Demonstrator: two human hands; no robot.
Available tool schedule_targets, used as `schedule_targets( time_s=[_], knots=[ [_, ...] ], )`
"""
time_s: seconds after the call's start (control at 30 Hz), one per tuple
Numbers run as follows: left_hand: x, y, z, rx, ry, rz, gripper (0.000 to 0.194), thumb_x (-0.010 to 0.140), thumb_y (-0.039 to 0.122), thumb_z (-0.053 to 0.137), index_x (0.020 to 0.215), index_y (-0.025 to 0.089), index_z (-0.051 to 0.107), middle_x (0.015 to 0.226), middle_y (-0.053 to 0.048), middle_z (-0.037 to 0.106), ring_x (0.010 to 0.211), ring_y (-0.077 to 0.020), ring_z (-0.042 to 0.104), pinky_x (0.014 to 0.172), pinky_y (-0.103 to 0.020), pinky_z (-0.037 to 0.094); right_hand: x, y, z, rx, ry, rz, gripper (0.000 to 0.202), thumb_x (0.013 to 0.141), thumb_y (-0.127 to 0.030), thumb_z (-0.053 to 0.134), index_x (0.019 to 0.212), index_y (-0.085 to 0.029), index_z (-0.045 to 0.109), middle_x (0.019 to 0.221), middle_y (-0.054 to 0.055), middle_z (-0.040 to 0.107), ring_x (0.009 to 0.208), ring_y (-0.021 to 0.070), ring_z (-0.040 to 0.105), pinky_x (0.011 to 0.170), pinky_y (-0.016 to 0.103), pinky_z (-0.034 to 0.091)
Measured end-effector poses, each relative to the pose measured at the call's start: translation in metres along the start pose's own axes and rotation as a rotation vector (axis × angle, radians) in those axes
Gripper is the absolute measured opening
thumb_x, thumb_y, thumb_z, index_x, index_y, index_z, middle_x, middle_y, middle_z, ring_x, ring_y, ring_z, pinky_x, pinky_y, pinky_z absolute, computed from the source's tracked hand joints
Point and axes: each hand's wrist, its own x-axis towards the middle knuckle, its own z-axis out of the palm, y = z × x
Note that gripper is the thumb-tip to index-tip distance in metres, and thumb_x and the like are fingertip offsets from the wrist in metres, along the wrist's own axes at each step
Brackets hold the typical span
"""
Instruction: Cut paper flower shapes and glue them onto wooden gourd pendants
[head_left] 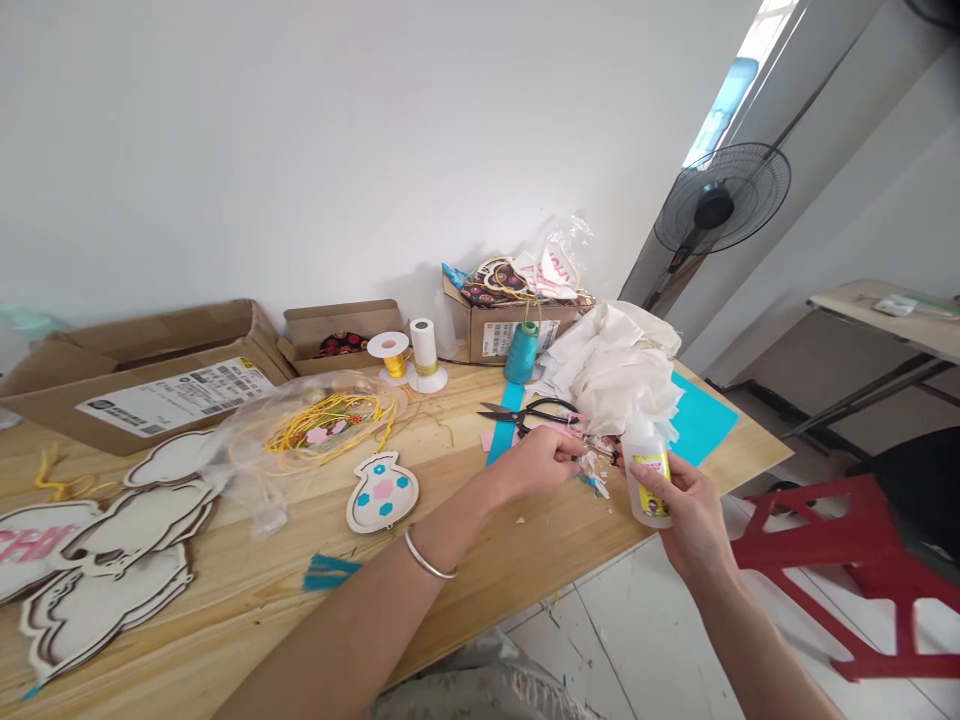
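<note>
My right hand [690, 500] grips a clear plastic bottle [634, 505] with a yellow label, held upright over the table's right front edge. My left hand [541, 462] has its fingers drawn together just left of the bottle; whatever they pinch, if anything, is hidden. Small paper and thread scraps [598, 482] lie between the two hands. Behind the left hand rest black-handled scissors [551, 408], partly across a blue strip [504, 425]. Left of my left forearm lies a white pouch-shaped ornament [382, 492] with blue and pink flower-like pieces.
A crumpled off-white cloth [619, 360], a teal thread cone [523, 352] and a filled cardboard box [487, 330] stand behind the hands. Further left are thread spools [424, 350], yellow cords in plastic [322, 425] and wooden cutouts [97, 600]. A red stool [817, 540] stands right.
</note>
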Motion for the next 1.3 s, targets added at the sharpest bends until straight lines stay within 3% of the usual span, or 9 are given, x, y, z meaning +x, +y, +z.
schedule_targets(
  time_s=[0.23,0.43,0.63,0.73,0.8,0.9,1.1,1.2,1.3],
  knots=[
    [-0.006,-0.002,0.0,0.147,0.001,0.021,0.013,0.071,0.018,0.053,0.069,0.016,0.065,0.065,-0.001,0.062,0.063,-0.0152,0.053,0.059,-0.023,0.037,-0.008,-0.005,0.005,0.225,-0.118,0.124,0.029,0.054,-0.035,0.078,0.079,-0.02,0.072,0.083,0.004,0.072,0.076,0.0207,0.066,0.07,0.031,0.053],
    [-0.013,0.009,-0.004,0.282,0.03,0.047,0.009,0.069,0.016,0.055,0.069,0.018,0.064,0.078,-0.006,0.064,0.075,-0.0204,0.055,0.065,-0.027,0.038,-0.008,0.0,0.01,0.171,-0.208,0.228,0.027,0.061,-0.033,0.074,0.084,-0.018,0.07,0.083,0.005,0.072,0.075,0.02,0.067,0.072,0.031,0.053],
    [-0.031,0.043,-0.042,0.081,0.057,-0.076,0.033,0.06,0.017,0.067,0.094,0.02,0.071,0.052,0.006,0.044,0.052,-0.0118,0.042,0.052,-0.023,0.03,-0.004,0.002,0.007,0.12,-0.24,0.228,0.028,0.064,-0.031,0.074,0.089,-0.018,0.069,0.086,0.005,0.071,0.076,0.0189,0.066,0.068,0.028,0.053],
    [-0.044,0.055,-0.066,-0.08,0.173,-0.123,0.033,0.056,0.019,0.072,0.088,0.019,0.072,0.048,0.009,0.036,0.045,-0.0078,0.034,0.048,-0.021,0.026,-0.004,0.004,0.007,0.107,-0.252,0.234,0.027,0.063,-0.031,0.074,0.086,-0.017,0.069,0.084,0.006,0.071,0.076,0.0178,0.065,0.068,0.027,0.052],
    [-0.053,0.059,-0.078,-0.148,0.267,-0.174,0.018,0.056,0.021,0.073,0.073,0.018,0.072,0.045,0.008,0.037,0.043,-0.0071,0.034,0.046,-0.021,0.026,-0.003,0.006,0.007,0.11,-0.237,0.24,0.027,0.063,-0.031,0.074,0.085,-0.017,0.07,0.084,0.006,0.071,0.075,0.0173,0.065,0.069,0.027,0.052],
    [-0.068,0.055,-0.088,-0.16,0.371,-0.212,0.008,0.059,0.022,0.071,0.055,0.016,0.068,0.047,0.003,0.051,0.045,-0.009,0.042,0.047,-0.021,0.029,0.0,0.007,0.003,0.145,-0.207,0.239,0.025,0.064,-0.03,0.072,0.085,-0.017,0.07,0.086,0.005,0.07,0.077,0.0178,0.064,0.073,0.029,0.052],
    [-0.102,0.029,-0.092,-0.115,0.349,-0.257,0.008,0.063,0.024,0.067,0.059,0.018,0.071,0.06,-0.003,0.065,0.055,-0.0149,0.052,0.051,-0.023,0.036,-0.019,-0.01,0.018,0.214,-0.193,0.087,0.026,0.059,-0.036,0.072,0.081,-0.022,0.07,0.08,0.003,0.069,0.075,0.0183,0.062,0.075,0.031,0.05],
    [-0.119,0.016,-0.094,-0.129,0.378,-0.328,0.008,0.061,0.025,0.069,0.062,0.019,0.074,0.063,-0.004,0.067,0.053,-0.0152,0.051,0.05,-0.023,0.036,-0.046,-0.01,0.048,0.173,-0.297,0.105,0.031,0.051,-0.044,0.073,0.072,-0.022,0.07,0.074,0.005,0.068,0.068,0.0206,0.061,0.068,0.033,0.05],
    [-0.137,0.008,-0.099,-0.116,0.413,-0.36,0.009,0.06,0.025,0.07,0.066,0.02,0.075,0.074,-0.005,0.07,0.062,-0.0175,0.056,0.056,-0.023,0.04,-0.06,0.01,0.069,0.148,-0.522,0.265,0.035,0.048,-0.04,0.076,0.075,-0.019,0.07,0.077,0.005,0.068,0.064,0.0177,0.059,0.058,0.028,0.046]
  ],
)
